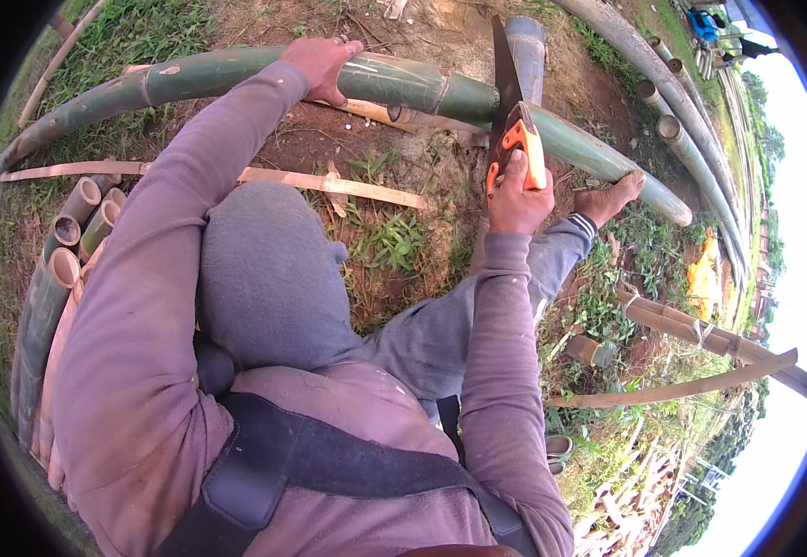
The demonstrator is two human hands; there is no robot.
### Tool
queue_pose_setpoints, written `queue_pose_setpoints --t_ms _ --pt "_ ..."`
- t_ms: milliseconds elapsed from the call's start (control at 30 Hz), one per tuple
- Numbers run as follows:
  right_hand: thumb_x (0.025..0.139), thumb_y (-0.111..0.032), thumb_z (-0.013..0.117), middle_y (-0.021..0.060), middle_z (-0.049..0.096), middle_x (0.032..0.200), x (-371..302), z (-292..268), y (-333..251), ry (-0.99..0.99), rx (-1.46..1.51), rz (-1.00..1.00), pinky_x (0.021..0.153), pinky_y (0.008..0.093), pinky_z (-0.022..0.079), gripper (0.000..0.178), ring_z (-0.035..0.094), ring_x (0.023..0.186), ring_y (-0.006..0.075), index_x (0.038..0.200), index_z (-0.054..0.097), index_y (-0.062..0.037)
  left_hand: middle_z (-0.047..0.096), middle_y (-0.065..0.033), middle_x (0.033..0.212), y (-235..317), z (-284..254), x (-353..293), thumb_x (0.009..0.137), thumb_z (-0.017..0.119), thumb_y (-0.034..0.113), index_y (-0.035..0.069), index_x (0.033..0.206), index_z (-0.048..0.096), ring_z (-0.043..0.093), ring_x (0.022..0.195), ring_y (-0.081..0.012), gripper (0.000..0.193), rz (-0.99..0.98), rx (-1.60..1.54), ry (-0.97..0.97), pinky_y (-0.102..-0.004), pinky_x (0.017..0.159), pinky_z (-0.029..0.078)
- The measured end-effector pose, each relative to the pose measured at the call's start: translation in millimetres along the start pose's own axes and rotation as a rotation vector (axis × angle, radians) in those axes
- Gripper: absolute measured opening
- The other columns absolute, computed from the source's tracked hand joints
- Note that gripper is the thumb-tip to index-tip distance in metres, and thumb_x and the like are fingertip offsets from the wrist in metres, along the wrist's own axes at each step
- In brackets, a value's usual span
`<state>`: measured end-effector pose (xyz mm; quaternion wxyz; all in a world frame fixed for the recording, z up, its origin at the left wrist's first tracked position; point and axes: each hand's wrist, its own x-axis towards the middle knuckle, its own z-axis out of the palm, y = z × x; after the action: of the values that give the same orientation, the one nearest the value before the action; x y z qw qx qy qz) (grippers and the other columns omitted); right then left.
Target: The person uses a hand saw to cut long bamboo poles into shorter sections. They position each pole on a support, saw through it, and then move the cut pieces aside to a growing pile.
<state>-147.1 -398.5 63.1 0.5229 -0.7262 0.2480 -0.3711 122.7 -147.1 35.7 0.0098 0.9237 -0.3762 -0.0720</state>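
Note:
A long green bamboo pole [387, 82] runs across the upper view. My left hand [322, 67] is wrapped over its top, left of the middle. In my right hand [519, 197] is the orange handle of a hand saw [507, 74], with my fingers closed round it. The saw's dark blade points away from me and crosses the pole; how deep it sits in the bamboo I cannot tell. My bare foot [610, 198] presses on the pole's right part, beyond the saw.
Cut bamboo lengths [64, 232] are stacked at my left. A split bamboo strip [348, 186] lies before my knee. A grey bamboo post [526, 56] is behind the blade. Long poles [682, 139] and a tied bamboo frame [682, 325] lie to the right.

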Motion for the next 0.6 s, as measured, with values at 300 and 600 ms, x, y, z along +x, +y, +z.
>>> queue_pose_setpoints --t_ms 300,600 --pt "0.107 -0.009 0.068 0.0111 0.073 0.087 -152.4 -97.8 -20.9 0.009 -0.047 0.002 0.06 0.0262 0.056 0.016 0.064 0.065 0.0092 0.107 0.061 0.0063 0.066 -0.0168 0.141 -5.0 7.4 4.7 0.072 0.092 0.047 0.016 0.164 0.041 0.068 0.126 -0.0361 0.11 -0.007 0.005 -0.039 -0.0482 0.107 0.057" --pt "0.105 -0.015 0.074 0.0057 0.072 0.082 -50.1 -27.4 1.1 0.035 -0.05 0.017 0.06 0.0259 0.052 0.02 0.064 0.068 0.0075 0.104 0.066 0.0032 0.067 -0.0173 0.141 -6.8 -0.1 2.2 0.07 0.094 0.047 0.014 0.159 0.046 0.068 0.125 -0.0368 0.106 0.006 -0.026 -0.008 -0.0497 0.106 0.057"
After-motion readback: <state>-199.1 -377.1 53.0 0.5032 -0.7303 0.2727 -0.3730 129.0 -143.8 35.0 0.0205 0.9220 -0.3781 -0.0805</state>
